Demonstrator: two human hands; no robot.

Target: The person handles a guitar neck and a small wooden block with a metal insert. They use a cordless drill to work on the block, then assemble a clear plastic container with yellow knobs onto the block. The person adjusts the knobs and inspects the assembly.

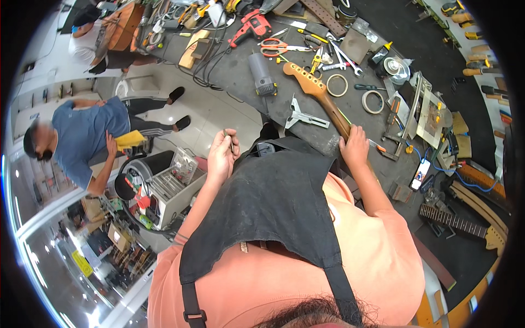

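A dark grey workbench (232,71) bears a red-and-black power tool (251,26), orange-handled metal scissors (288,47), a grey cylindrical tool (261,70), a silver metal caliper (306,118), two pale tan tape rings (327,86), a lit phone (420,175) and a pale-headed guitar neck with a dark fretboard (451,218), while a blue-shirted person (90,134) is off to the left.

Left fingers (232,132) pinched, right arm (374,187) forward

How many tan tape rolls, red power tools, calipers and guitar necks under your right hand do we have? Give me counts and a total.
Tan tape rolls: 2
Red power tool: 1
Caliper: 1
Guitar neck under the right hand: 1
Total: 5
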